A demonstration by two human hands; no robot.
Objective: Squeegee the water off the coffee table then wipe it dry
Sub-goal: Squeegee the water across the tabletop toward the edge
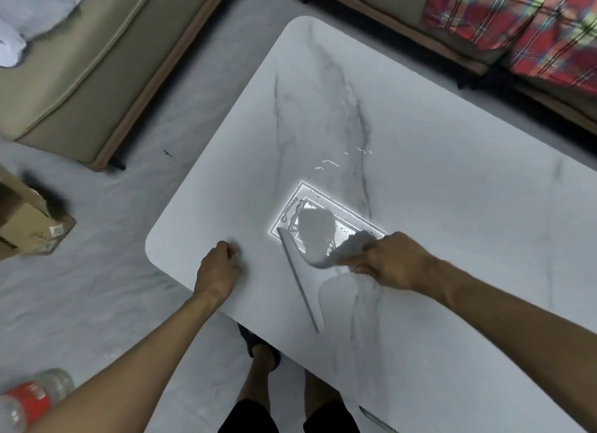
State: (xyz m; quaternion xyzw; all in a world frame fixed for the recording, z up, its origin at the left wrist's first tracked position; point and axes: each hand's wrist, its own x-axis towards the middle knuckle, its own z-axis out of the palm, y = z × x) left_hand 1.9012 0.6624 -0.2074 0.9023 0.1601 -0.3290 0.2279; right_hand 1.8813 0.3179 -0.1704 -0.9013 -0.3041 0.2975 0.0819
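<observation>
A white marble coffee table [420,174] fills the middle of the head view. My right hand [392,260] grips the grey handle of a squeegee [300,280]; its long thin blade lies on the tabletop and runs from the bright lamp reflection toward the near edge. Small streaks and drops of water [329,164] glint just beyond the reflection. My left hand [218,267] rests on the table near its left corner, with fingers curled and nothing in it.
A beige sofa [80,70] stands at the left and another with a red plaid cloth [517,22] at the back. A cardboard box [29,225] and a plastic bottle [29,400] lie on the floor at left. My legs [290,410] are at the near edge.
</observation>
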